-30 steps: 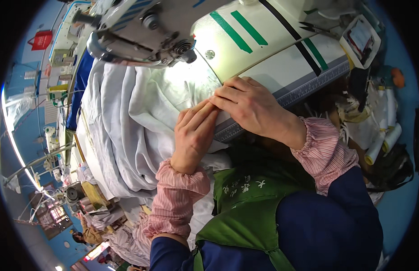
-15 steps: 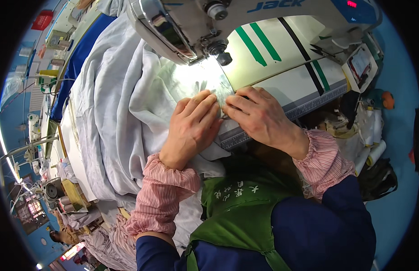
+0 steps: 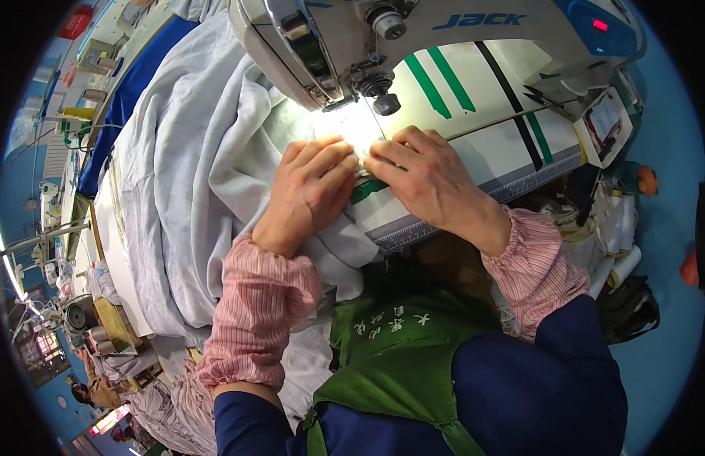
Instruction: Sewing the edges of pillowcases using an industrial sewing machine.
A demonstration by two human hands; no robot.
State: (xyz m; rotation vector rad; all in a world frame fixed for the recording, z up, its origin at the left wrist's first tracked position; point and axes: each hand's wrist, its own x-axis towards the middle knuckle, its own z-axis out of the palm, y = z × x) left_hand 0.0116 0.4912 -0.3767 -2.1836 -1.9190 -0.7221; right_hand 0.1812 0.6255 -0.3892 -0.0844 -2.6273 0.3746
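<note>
Pale grey fabric [image 3: 189, 182] lies in loose folds across the left of the sewing table and runs up under the lit needle area of a sewing machine [image 3: 424, 42]. My left hand [image 3: 310, 186], fingers bent and pressed together, is closed on the fabric just in front of the needle. Beside it, my right hand [image 3: 436, 182] pinches the fabric's edge with curled fingers. The fingertips of both hands almost meet. Glare washes out the cloth near the needle, and my hands hide part of the edge.
A ruler strip [image 3: 519, 178] runs along the table's front edge. Green tape [image 3: 428, 83] and black tape [image 3: 512, 102] mark the machine bed. Thread snips [image 3: 548, 101] lie by a small white box [image 3: 605, 125] at the right. Thread cones [image 3: 624, 266] sit lower right.
Both hands have moved closer to the needle with the fabric edge. A patch of green tape now shows below my fingers. The whole view has shifted slightly.
</note>
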